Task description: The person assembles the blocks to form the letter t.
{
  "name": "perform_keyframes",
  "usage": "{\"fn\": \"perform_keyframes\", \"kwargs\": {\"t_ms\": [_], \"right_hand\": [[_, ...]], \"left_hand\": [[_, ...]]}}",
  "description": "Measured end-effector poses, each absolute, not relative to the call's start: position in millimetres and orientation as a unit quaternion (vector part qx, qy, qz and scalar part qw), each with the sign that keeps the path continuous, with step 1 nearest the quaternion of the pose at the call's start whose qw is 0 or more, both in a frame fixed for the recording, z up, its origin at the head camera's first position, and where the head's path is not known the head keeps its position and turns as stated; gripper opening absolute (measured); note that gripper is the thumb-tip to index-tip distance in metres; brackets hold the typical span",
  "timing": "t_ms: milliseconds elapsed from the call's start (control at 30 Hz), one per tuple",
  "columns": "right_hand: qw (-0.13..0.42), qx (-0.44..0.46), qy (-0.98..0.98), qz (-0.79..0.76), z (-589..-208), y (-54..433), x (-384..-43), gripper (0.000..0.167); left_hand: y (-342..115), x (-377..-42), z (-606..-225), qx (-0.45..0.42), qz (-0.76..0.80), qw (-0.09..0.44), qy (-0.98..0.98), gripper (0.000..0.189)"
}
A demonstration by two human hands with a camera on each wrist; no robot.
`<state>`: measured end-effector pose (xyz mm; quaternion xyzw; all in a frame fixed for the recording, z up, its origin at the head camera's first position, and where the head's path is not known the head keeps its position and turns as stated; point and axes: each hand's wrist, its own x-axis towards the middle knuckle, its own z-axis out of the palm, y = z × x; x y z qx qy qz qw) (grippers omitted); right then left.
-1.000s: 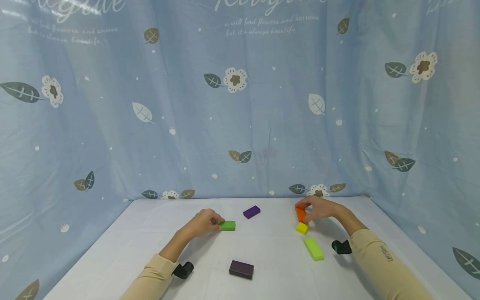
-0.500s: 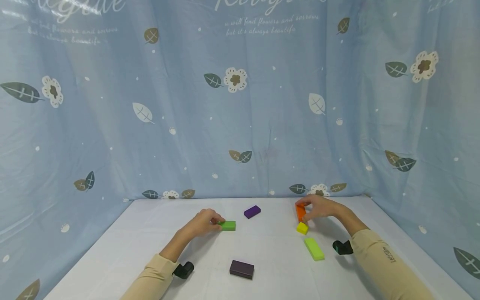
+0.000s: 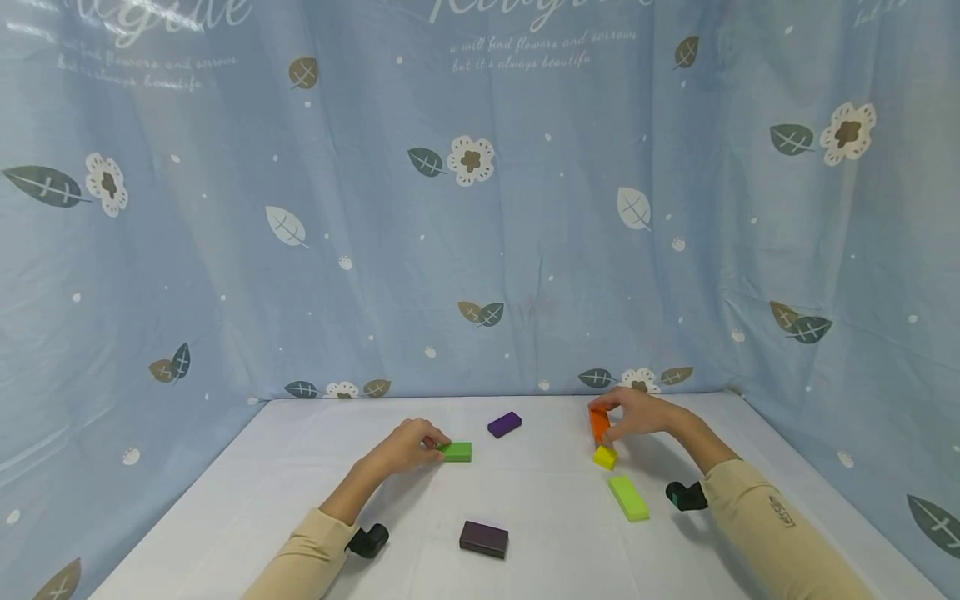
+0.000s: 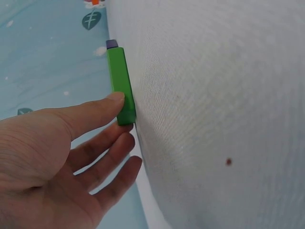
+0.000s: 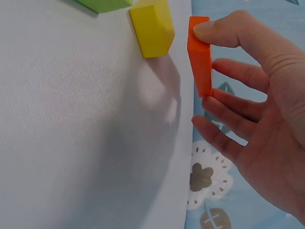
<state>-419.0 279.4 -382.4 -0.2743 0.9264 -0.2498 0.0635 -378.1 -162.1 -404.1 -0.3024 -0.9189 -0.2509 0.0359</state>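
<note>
At the left of the table, my left hand (image 3: 408, 446) pinches the left end of a green block (image 3: 457, 452) between thumb and fingers. The left wrist view shows the thumb on the green block's (image 4: 118, 71) near end, the other fingers spread below. On the far right, my right hand (image 3: 637, 414) grips an orange block (image 3: 599, 425) lengthwise, thumb at its near end. In the right wrist view the orange block (image 5: 200, 57) stands apart from a yellow block (image 5: 152, 28), which lies just in front of it.
A purple block (image 3: 505, 424) lies at the back between the hands. Closer in are a lime block (image 3: 628, 498) at right and a dark brown block (image 3: 483, 540) at front centre. A blue patterned curtain (image 3: 525, 250) surrounds the white table (image 3: 555, 517).
My right hand has shifted slightly back and left with the orange block. The left hand and its green block have hardly moved, and the other blocks lie as before.
</note>
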Motion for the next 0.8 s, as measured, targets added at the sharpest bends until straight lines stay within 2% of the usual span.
{"fn": "perform_keyframes", "kwargs": {"t_ms": [800], "right_hand": [[0.055,-0.293,0.923,-0.242,-372,267,-413,0.064]], "left_hand": [[-162,-376,-406,-0.294,-0.253,0.036,-0.921,0.024]]}}
